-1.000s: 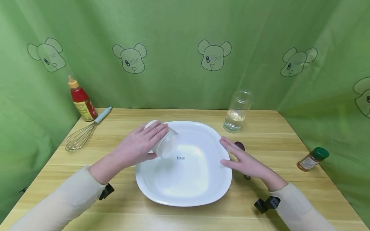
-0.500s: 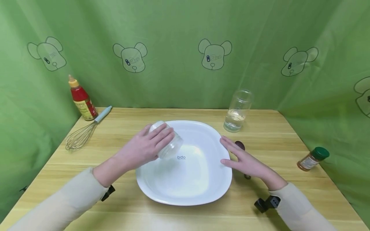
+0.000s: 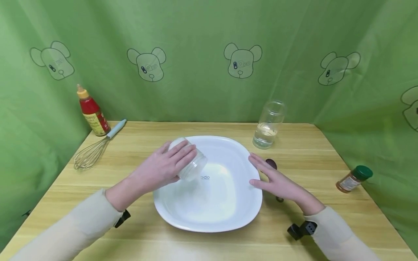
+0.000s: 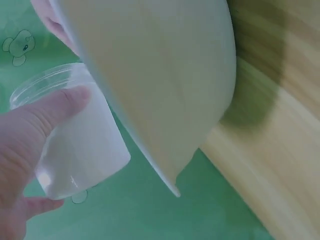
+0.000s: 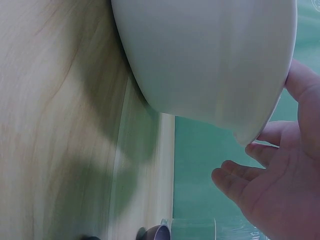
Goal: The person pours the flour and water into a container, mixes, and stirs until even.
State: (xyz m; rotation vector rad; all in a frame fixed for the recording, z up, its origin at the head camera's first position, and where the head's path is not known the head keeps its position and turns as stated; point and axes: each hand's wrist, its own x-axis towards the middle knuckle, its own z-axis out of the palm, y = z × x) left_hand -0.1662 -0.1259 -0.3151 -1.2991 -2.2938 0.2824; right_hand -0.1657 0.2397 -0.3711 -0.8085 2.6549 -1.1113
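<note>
A clear glass jar (image 3: 198, 165) with white contents is tipped over the left part of a white basin (image 3: 240, 208). My left hand (image 3: 164, 166) grips it round the side, its mouth pointing down and right into the basin. In the left wrist view the thumb presses on the jar (image 4: 92, 142), whose lower part looks filled with something white. A faint whitish patch shows in the basin below the mouth. My right hand (image 3: 274, 183) rests on the basin's right rim, fingers extended; in the right wrist view some fingertips of that hand (image 5: 280, 175) touch the rim.
A tall glass (image 3: 265, 135) with clear liquid stands behind the basin's right side. A dark spoon-like utensil (image 3: 271, 164) lies partly under my right hand. A green-capped spice jar (image 3: 354, 178) is at far right. A whisk (image 3: 98, 148) and red sauce bottle (image 3: 94, 114) are at left.
My left hand has shifted slightly right with the jar over the basin. The basin's lettering is now partly covered at its first letter. My right hand has stayed on the rim.
</note>
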